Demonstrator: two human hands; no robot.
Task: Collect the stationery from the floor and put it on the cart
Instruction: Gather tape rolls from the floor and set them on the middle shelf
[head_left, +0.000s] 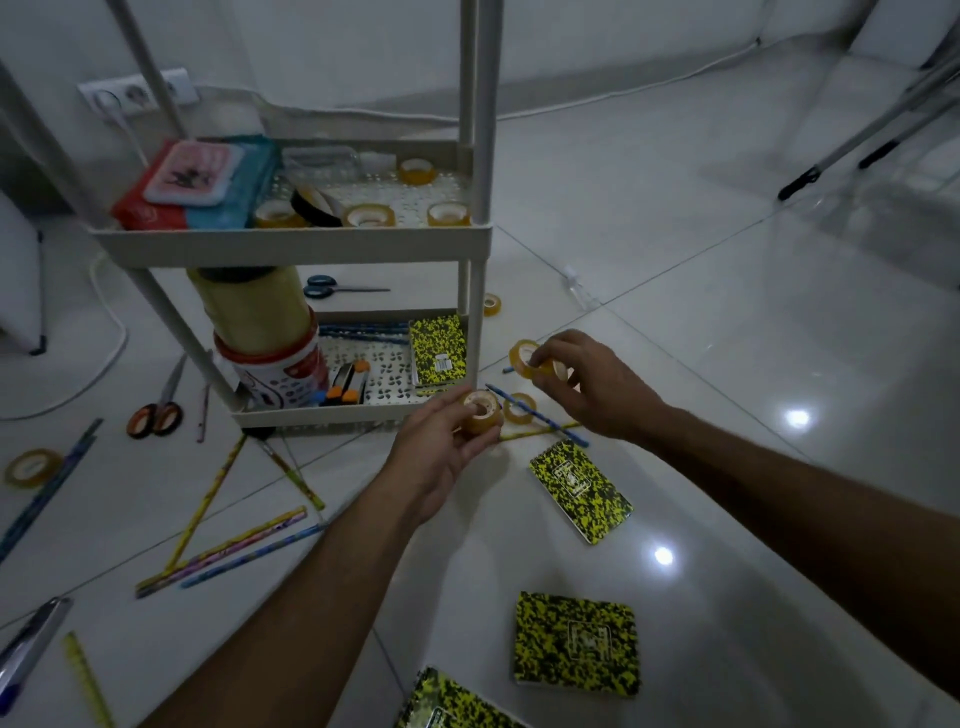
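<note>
Right, both hands loaded at frame centre: left hand (441, 447) pinches a small amber roll of clear tape (480, 411), right hand (587, 384) pinches another amber tape roll (525, 357), both lifted just beside the white two-tier plastic cart (291, 244), likely so two go up at once, joining the rolls on its upper shelf. A third amber roll (519, 408) lies on the floor between the hands.
</note>
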